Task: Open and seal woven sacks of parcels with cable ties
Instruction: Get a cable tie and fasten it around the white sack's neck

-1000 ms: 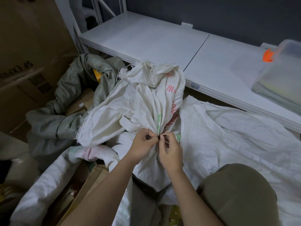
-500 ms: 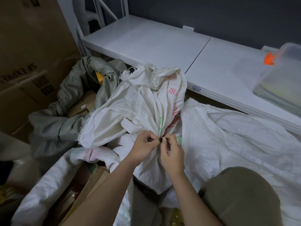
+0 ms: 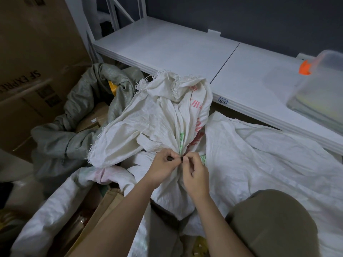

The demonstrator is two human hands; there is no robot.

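Note:
A white woven sack (image 3: 157,119) with red and green print lies in front of me, its mouth gathered into a tight neck. A dark cable tie (image 3: 182,158) shows as a small spot at that neck, between my two hands. My left hand (image 3: 163,166) pinches the neck and the tie from the left with curled fingers. From the right, my right hand (image 3: 194,169) pinches the same spot, thumb and fingers curled. The loose frayed top of the sack flops away from me above the hands.
A grey-green sack (image 3: 74,130) holding cardboard parcels lies at left, beside large brown cartons (image 3: 31,58). A white shelf (image 3: 176,51) runs behind, with a clear plastic box (image 3: 321,89) at right. Another white sack (image 3: 269,160) spreads to the right. My knee (image 3: 272,223) is at lower right.
Both hands stay pinched at the sack's neck with only small finger movements. The view has shifted slightly.

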